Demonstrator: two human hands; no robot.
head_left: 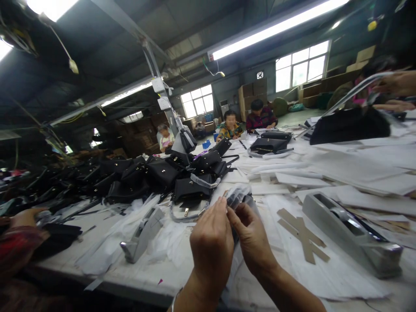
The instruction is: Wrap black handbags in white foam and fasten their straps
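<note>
My left hand (211,242) and my right hand (251,236) are close together above the near edge of the white table (156,277). Both are closed on a dark strap wrapped in clear plastic (238,197), which sticks up between the fingertips. Just beyond them lies a small black handbag (188,190) with a wrapped strap over it. Its plastic-wrapped handle (185,215) curves toward me.
A heap of black handbags (136,175) fills the left middle of the table. Grey tape dispensers stand at left (143,234) and right (354,234). Cardboard strips (302,234) and white paper sheets (357,173) lie right. Another person's hand (24,216) rests far left; several workers sit beyond.
</note>
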